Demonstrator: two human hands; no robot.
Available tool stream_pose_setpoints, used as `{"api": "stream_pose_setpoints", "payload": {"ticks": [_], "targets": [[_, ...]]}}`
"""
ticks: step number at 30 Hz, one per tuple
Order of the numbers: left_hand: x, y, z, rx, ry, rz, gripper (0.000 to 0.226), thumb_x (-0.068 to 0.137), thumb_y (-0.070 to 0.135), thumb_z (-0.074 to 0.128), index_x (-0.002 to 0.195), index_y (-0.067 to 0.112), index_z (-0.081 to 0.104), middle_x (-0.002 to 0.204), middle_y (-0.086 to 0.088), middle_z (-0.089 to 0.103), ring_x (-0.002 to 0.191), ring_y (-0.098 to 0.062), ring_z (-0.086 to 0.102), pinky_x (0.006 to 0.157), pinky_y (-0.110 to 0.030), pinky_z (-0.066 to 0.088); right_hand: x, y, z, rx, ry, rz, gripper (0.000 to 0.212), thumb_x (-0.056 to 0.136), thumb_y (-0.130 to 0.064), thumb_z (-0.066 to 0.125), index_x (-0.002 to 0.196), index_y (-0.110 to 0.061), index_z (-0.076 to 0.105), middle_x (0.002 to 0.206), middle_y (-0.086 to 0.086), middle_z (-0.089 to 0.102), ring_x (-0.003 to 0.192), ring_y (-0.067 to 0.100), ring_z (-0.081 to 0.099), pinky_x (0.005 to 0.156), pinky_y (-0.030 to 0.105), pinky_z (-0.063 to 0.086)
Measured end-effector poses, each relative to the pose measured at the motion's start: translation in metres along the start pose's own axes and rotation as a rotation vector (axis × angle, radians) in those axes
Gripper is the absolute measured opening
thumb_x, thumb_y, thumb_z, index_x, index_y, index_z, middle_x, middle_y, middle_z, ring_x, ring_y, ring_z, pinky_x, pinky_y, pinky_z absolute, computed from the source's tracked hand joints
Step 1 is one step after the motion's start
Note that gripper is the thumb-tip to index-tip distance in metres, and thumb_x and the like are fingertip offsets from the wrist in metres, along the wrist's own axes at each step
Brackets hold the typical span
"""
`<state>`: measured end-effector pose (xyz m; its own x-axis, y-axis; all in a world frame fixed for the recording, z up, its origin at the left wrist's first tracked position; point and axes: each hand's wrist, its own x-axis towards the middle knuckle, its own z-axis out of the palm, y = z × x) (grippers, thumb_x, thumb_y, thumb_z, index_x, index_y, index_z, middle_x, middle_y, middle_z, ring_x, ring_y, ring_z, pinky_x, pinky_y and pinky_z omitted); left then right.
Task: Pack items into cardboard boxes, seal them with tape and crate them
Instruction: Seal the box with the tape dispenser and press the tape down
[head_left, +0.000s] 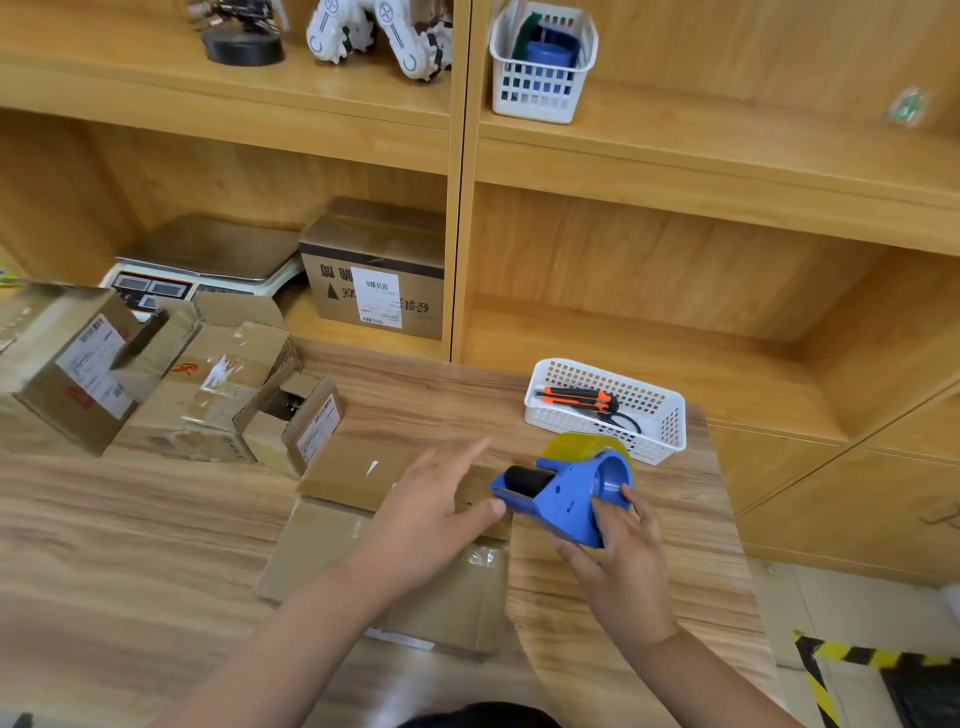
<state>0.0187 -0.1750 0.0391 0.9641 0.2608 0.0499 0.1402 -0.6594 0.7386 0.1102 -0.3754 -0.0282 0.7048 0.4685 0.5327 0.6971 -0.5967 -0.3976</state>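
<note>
- Head view: I see the cardboard box (358, 470) lying near the middle of the wooden table (130, 519), its flaps folded down.
- I see the left hand (436, 512) resting on the box top, fingers straight and relaxed, thumb at the box's right end.
- The right hand (621, 564) grips the blue tape dispenser (563, 493), whose front edge sits at the box's right end, just beside that thumb.
- Just beyond the dispenser, a white basket (670, 421) holds an orange knife (574, 397).
- Far left I make out a pile of used boxes (197, 384); behind it, a scale (208, 254) sits on the shelf.
</note>
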Motion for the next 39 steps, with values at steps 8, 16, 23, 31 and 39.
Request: {"api": "stream_pose_setpoints", "payload": {"ticks": [8, 16, 23, 31, 39], "targets": [[-0.001, 0.013, -0.018, -0.039, 0.073, 0.163, 0.041, 0.087, 0.023, 0.061, 0.125, 0.036, 0.057, 0.116, 0.042, 0.038, 0.118, 0.026, 0.022, 0.099, -0.015, 0.027, 0.001, -0.010, -0.009, 0.098, -0.071, -0.066, 0.030, 0.073, -0.042, 0.066, 0.085, -0.020, 0.050, 0.066, -0.017, 0.038, 0.073, 0.006, 0.048, 0.110, 0.026, 0.025], [0.002, 0.015, -0.025, -0.015, 0.152, 0.138, 0.010, 0.076, 0.034, 0.062, 0.075, 0.031, 0.071, 0.093, 0.031, 0.059, 0.094, 0.004, 0.050, 0.079, -0.018, 0.038, 0.002, -0.018, -0.017, 0.109, -0.104, -0.111, 0.039, 0.081, -0.047, 0.060, 0.102, -0.015, 0.055, 0.080, -0.015, 0.051, 0.090, 0.005, 0.049, 0.114, 0.029, 0.020], [0.004, 0.015, -0.027, -0.259, 0.208, -0.146, 0.015, 0.082, 0.020, 0.070, 0.072, 0.032, 0.072, 0.075, 0.021, 0.067, 0.063, 0.002, 0.058, 0.067, -0.027, 0.051, 0.008, -0.022, -0.026, 0.099, -0.144, -0.191, 0.053, 0.084, -0.040, 0.054, 0.129, -0.012, 0.043, 0.110, 0.002, 0.063, 0.119, 0.023, 0.044, 0.111, 0.035, 0.023], [0.010, 0.019, -0.033, -0.355, 0.140, -0.297, 0.013, 0.083, 0.016, 0.070, 0.071, 0.020, 0.073, 0.062, 0.004, 0.069, 0.058, -0.005, 0.061, 0.063, -0.021, 0.049, 0.028, -0.013, -0.040, 0.093, -0.214, -0.259, 0.055, 0.079, -0.039, 0.053, 0.130, -0.020, 0.048, 0.093, -0.006, 0.060, 0.089, 0.015, 0.053, 0.100, 0.029, 0.030], [0.020, 0.018, -0.044, -0.322, 0.131, -0.334, 0.014, 0.083, 0.022, 0.069, 0.070, 0.022, 0.074, 0.069, 0.016, 0.070, 0.058, -0.014, 0.058, 0.059, -0.026, 0.048, 0.037, -0.011, -0.050, 0.122, -0.211, -0.213, 0.051, 0.076, -0.038, 0.053, 0.120, -0.015, 0.062, 0.101, -0.011, 0.065, 0.084, 0.007, 0.054, 0.091, 0.023, 0.031]]}}
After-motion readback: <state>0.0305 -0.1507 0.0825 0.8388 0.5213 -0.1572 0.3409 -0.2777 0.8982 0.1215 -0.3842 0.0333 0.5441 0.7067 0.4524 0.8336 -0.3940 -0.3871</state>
